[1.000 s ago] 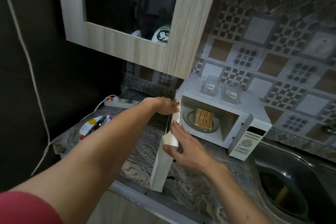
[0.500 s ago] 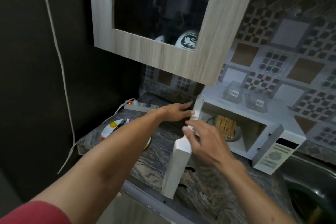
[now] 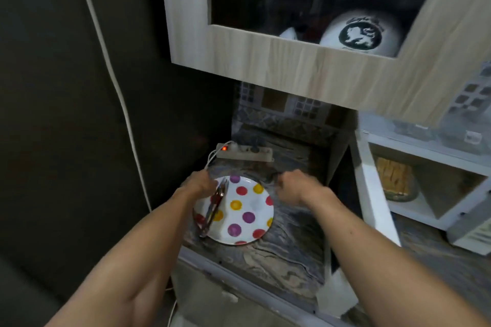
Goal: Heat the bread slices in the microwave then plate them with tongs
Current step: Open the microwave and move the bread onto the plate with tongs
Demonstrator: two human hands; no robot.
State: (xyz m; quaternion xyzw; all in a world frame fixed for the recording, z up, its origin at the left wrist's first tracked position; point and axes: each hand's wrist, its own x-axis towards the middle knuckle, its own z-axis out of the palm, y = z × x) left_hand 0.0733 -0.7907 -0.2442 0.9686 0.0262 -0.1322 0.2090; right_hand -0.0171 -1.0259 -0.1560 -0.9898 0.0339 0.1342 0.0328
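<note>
One plate [image 3: 247, 214], white with coloured dots; about a dozen dots show, some cut off by the rim or hidden under the tongs. One pair of tongs [image 3: 214, 208] on the plate. Two hands: left hand [image 3: 199, 183], right hand [image 3: 291, 188]. One microwave [image 3: 425, 178], one door [image 3: 372, 194] swung open. One glass dish [image 3: 398, 191] inside, bread [image 3: 393, 175] on it; slice count can't be told, too blurred. One power strip [image 3: 245, 152], one red light [image 3: 224, 148] on it. One white cable [image 3: 111, 82] down the wall. One wall cabinet [image 3: 292, 61]; behind its glass one white bowl [image 3: 361, 37] with a black crest, other items too dark to count.
</note>
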